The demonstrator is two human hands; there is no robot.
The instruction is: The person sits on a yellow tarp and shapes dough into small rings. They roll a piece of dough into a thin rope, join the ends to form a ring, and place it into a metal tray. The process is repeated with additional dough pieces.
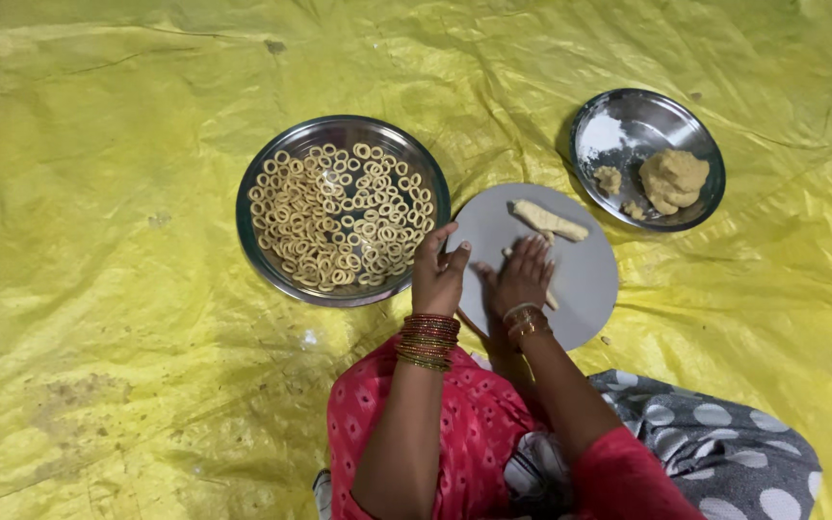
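Observation:
A round grey board (585,265) lies on the yellow sheet in front of me. My right hand (522,274) lies flat on it, palm down, pressing a thin strip of dough whose end (552,299) shows at its right side. A thicker dough log (549,221) lies on the board's far part. My left hand (437,273) hovers at the board's left edge beside the steel plate (252,246) full of several small dough rings (339,217); its fingers are curled, and I cannot tell if it holds a piece.
A smaller steel plate (618,130) at the far right holds a lump of dough (673,179), small bits and some white flour. The yellow plastic sheet (98,289) covers the floor all round. My red dress and a dotted grey cloth (715,453) are at the bottom.

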